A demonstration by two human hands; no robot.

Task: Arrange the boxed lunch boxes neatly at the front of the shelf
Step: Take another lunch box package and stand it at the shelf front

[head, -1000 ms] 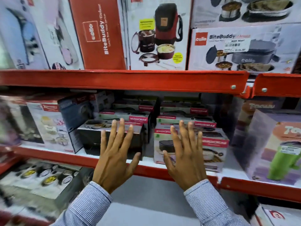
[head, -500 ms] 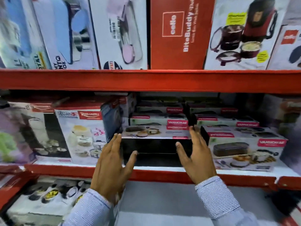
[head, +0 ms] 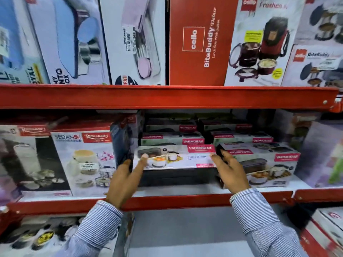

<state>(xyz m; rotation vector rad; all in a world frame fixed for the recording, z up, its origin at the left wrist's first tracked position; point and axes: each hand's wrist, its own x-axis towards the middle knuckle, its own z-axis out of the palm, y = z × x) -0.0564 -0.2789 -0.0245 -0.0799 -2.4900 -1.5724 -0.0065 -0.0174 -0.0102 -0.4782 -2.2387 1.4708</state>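
Here | red shelf (head: 185, 201) lip, frame centre, boxes packed above and below | left hand (head: 123, 179) and right hand (head: 232, 175) clasp the Varmora box (head: 176, 160) ends at the front edge | second Varmora box (head: 263, 160) beside it, right.

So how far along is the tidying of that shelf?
Partly done. The right-hand Varmora box already sits near the shelf edge. In hand: both hands, left hand and right hand, grip the ends of the middle Varmora box. Left: setting it level beside its neighbour; the back stacks remain behind.
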